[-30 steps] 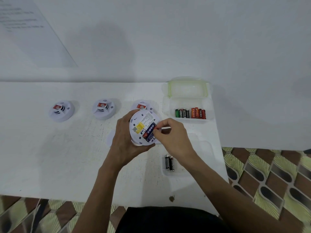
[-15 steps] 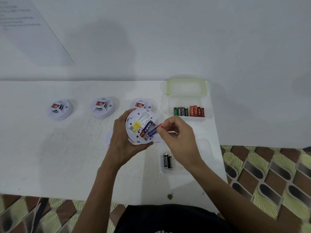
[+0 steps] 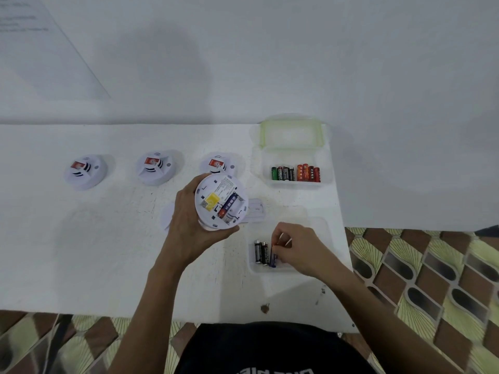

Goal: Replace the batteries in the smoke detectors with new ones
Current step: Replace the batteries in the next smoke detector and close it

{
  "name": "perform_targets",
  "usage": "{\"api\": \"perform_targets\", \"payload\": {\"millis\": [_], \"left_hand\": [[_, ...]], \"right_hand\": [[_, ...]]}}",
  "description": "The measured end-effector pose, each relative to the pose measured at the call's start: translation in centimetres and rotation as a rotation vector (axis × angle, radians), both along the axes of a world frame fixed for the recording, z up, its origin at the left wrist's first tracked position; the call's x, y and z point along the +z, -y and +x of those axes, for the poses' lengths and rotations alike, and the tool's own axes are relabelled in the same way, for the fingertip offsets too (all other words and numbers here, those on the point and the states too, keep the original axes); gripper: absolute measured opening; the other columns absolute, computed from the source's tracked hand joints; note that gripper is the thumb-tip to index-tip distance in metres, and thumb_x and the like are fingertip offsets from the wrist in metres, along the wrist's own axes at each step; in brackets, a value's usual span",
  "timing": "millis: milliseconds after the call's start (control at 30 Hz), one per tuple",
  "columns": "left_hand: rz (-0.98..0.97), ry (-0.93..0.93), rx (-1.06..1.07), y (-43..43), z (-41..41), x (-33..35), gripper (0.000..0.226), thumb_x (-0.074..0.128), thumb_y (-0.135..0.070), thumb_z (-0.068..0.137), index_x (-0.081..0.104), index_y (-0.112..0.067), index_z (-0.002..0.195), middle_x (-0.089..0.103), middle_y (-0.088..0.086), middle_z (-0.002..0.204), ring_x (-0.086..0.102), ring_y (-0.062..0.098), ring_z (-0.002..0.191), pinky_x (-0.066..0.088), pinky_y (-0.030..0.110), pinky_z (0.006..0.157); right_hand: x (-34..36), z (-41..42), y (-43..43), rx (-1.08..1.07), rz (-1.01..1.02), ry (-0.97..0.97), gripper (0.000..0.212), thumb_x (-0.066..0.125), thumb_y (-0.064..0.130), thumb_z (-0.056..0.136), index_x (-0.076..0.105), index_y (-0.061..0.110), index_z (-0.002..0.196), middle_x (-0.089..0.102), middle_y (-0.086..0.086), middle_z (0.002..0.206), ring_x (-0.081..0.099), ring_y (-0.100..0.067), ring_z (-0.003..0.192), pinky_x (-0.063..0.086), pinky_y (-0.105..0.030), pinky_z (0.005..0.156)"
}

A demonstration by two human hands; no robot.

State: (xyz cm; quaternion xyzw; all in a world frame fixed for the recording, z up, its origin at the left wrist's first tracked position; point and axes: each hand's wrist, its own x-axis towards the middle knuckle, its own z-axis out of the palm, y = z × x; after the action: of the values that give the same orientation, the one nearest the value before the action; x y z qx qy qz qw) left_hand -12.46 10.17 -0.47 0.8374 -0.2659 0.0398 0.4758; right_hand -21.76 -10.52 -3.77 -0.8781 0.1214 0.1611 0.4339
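My left hand [image 3: 189, 228] grips a white smoke detector [image 3: 221, 202] turned back side up, its battery bay showing one blue battery [image 3: 228, 209] beside an empty slot. My right hand [image 3: 297, 248] is down in a shallow clear tray [image 3: 310, 268], fingers pinched on a blue battery [image 3: 273, 259] that touches the tray floor next to two black batteries [image 3: 260, 252]. A clear box [image 3: 297, 157] at the back right holds several green, black and orange batteries [image 3: 295, 174].
Three more smoke detectors [image 3: 85, 171] [image 3: 156, 167] [image 3: 218, 163] stand in a row on the white table [image 3: 94, 252]. A battery cover [image 3: 256, 213] lies behind the held detector. The box's green-rimmed lid [image 3: 291, 133] rests against the wall. The table's right edge is close to the tray.
My right hand pulled a blue battery out of the detector and carried it down into the clear tray beside the black ones. My left hand kept holding the detector.
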Motion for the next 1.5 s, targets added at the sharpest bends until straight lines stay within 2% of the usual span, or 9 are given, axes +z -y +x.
{"api": "perform_targets", "payload": {"millis": [333, 467, 600, 733, 900, 1033, 1233, 1400, 1500], "left_hand": [[0.045, -0.007, 0.009, -0.1, -0.5, -0.2, 0.080, 0.073, -0.056, 0.056, 0.027, -0.066, 0.121, 0.039, -0.047, 0.120, 0.043, -0.017, 0.111, 0.037, 0.003, 0.089], [0.072, -0.081, 0.038, -0.7, -0.9, -1.2, 0.095, 0.078, -0.060, 0.051, 0.022, -0.060, 0.128, 0.037, -0.037, 0.128, 0.045, 0.004, 0.121, 0.042, 0.027, 0.098], [0.090, -0.074, -0.029, -0.1, -1.0, -1.1, 0.097, 0.072, -0.070, 0.055, 0.028, -0.035, 0.134, 0.036, -0.028, 0.130, 0.038, -0.015, 0.120, 0.030, 0.003, 0.099], [0.117, -0.072, -0.098, 0.4, -1.3, -0.6, 0.089, 0.066, -0.074, 0.062, 0.030, -0.038, 0.134, 0.037, -0.030, 0.131, 0.037, -0.013, 0.122, 0.027, 0.006, 0.102], [0.095, -0.100, -0.139, 0.7, -1.9, 0.6, 0.080, 0.056, -0.085, 0.060, 0.016, -0.069, 0.128, 0.027, -0.053, 0.127, 0.032, -0.023, 0.120, 0.031, 0.015, 0.104], [0.068, -0.181, -0.188, 0.4, -2.1, 0.7, 0.092, 0.077, -0.065, 0.057, 0.025, -0.055, 0.132, 0.038, -0.039, 0.130, 0.043, -0.006, 0.123, 0.038, 0.013, 0.100], [0.025, -0.303, -0.260, 0.9, -2.9, 1.7, 0.086, 0.063, -0.082, 0.054, 0.035, -0.040, 0.124, 0.035, -0.056, 0.119, 0.037, -0.028, 0.113, 0.029, -0.008, 0.085], [-0.003, -0.298, -0.296, 1.8, -3.4, 2.8, 0.065, 0.058, -0.081, 0.061, 0.028, -0.075, 0.119, 0.031, -0.060, 0.116, 0.033, -0.033, 0.109, 0.027, -0.011, 0.080], [0.001, -0.276, -0.253, 1.4, -2.7, 1.8, 0.082, 0.078, -0.056, 0.062, 0.027, -0.069, 0.125, 0.039, -0.047, 0.126, 0.041, -0.019, 0.118, 0.033, -0.003, 0.088]], "right_hand": [[0.6, 0.5, 1.0, 0.042, 0.017, 0.073, 0.015, 0.055, 0.013, 0.094, 0.063, 0.025, 0.096, 0.068, 0.002, 0.092, 0.068, -0.011, 0.080, 0.058, -0.028, 0.072], [2.9, 1.3, 0.7, 0.101, 0.069, 0.385, 0.011, 0.060, 0.011, 0.093, 0.067, 0.018, 0.099, 0.067, 0.002, 0.091, 0.064, -0.009, 0.080, 0.054, -0.024, 0.072], [4.6, 2.5, -0.3, 0.293, -0.061, 0.665, 0.014, 0.060, 0.015, 0.093, 0.068, 0.021, 0.103, 0.060, 0.005, 0.097, 0.055, -0.013, 0.087, 0.048, -0.027, 0.075], [5.5, 4.1, -0.7, 0.582, -0.291, 0.813, 0.017, 0.061, 0.013, 0.091, 0.070, 0.022, 0.102, 0.054, -0.003, 0.097, 0.046, -0.020, 0.085, 0.044, -0.033, 0.074], [6.7, 5.6, -0.4, 0.796, -0.408, 0.824, 0.019, 0.057, 0.017, 0.089, 0.068, 0.027, 0.102, 0.050, -0.003, 0.097, 0.041, -0.017, 0.083, 0.044, -0.039, 0.071], [8.5, 5.9, 0.2, 0.971, -0.484, 0.808, 0.025, 0.044, 0.024, 0.091, 0.064, 0.030, 0.105, 0.048, -0.004, 0.098, 0.045, -0.017, 0.080, 0.045, -0.037, 0.069], [9.4, 6.6, 0.5, 1.147, -0.530, 0.861, 0.028, 0.054, 0.023, 0.088, 0.063, 0.033, 0.112, 0.049, -0.006, 0.106, 0.030, -0.012, 0.077, 0.034, -0.028, 0.066], [8.5, 6.8, 0.7, 1.134, -0.423, 0.875, 0.021, 0.062, 0.016, 0.083, 0.064, 0.020, 0.104, 0.054, -0.007, 0.098, 0.023, -0.009, 0.081, 0.033, -0.023, 0.071], [8.2, 6.2, 1.0, 0.937, -0.220, 0.782, 0.009, 0.060, 0.009, 0.087, 0.063, 0.010, 0.096, 0.057, -0.003, 0.089, 0.043, -0.015, 0.077, 0.037, -0.024, 0.068]]}}
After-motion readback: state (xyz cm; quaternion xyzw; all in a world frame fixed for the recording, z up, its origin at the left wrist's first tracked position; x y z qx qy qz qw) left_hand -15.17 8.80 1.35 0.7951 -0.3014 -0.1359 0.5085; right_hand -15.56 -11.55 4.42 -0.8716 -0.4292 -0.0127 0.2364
